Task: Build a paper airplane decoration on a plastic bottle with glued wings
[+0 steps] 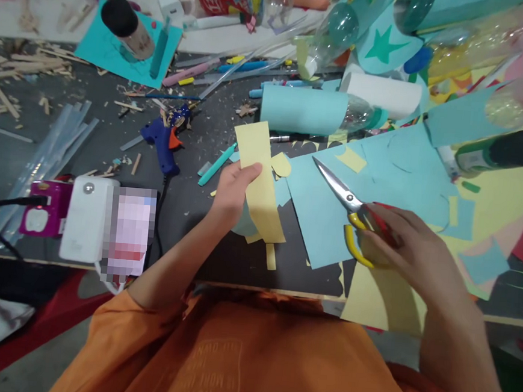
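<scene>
My left hand (pixel 233 195) pinches a strip of yellow paper (pixel 258 190) between thumb and fingers, above the dark table. My right hand (pixel 414 247) is closed around a pair of scissors (pixel 341 187) with yellow and red handles. The blades look closed and point to the upper left, over a large light blue sheet (pixel 327 225). Between the hands lies a small rounded yellow scrap (pixel 281 165). Below my right hand, a larger yellow sheet (pixel 382 302) hangs over the table's front edge.
A blue glue gun (pixel 162 143) lies to the left, near clear glue sticks (pixel 49 164), a white power bank (pixel 88 218) and a phone (pixel 132 234). Behind are a bottle wrapped in blue paper (pixel 304 110), a white roll (pixel 382 94), and wood scraps (pixel 22 65).
</scene>
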`<state>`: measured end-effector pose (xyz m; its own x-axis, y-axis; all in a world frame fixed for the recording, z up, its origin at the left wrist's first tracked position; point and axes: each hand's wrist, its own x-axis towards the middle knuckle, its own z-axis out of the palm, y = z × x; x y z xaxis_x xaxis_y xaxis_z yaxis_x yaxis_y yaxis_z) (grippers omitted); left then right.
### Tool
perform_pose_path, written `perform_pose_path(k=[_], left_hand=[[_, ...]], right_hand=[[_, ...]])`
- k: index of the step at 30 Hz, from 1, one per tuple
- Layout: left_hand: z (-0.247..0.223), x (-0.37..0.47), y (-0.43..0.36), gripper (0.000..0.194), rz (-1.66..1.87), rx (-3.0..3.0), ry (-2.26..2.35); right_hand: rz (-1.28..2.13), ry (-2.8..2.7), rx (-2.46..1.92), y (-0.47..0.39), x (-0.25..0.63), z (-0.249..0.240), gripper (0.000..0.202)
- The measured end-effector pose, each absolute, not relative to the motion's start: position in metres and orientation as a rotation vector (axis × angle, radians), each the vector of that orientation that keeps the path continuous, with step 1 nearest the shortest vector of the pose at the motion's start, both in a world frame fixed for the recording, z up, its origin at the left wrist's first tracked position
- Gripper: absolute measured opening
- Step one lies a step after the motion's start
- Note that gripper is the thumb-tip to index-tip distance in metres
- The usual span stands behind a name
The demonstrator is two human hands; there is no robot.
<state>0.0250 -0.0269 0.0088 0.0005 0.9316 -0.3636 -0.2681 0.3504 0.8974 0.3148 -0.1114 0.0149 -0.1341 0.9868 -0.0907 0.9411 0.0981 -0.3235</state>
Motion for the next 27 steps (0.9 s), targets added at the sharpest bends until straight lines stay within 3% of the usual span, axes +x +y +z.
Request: perform_pose_path(k=[7,13,19,25,27], left_hand=[[0.005,0.026,-0.026,0.022,1.097,0.713,1.244],[0.002,0.027,-0.026,0.023,1.076,0.754,1.265],[0.000,0.025,-0.026,0.021,1.057,0.748,1.269],[-0.011,0.029,-0.021,0.024,0.956,0.807,1.126],[-0.008,0.031,-0.017,0.025,0.879,0.814,1.109]], right_hand=[[0.403,-2.213,-2.093,-0.097,0.346,0.020,0.033],[0.958,-1.994,-2.350,-0.077,0.373,0.020,0.027],[0.548,-2.058,-2.246,-0.076,0.355,0.030,0.027],[0.591,-1.990,-1.656,-0.067,0.273,0.013,0.018],[0.478,-2.189,-1.391,-0.061,0.244,0.000,0.030]])
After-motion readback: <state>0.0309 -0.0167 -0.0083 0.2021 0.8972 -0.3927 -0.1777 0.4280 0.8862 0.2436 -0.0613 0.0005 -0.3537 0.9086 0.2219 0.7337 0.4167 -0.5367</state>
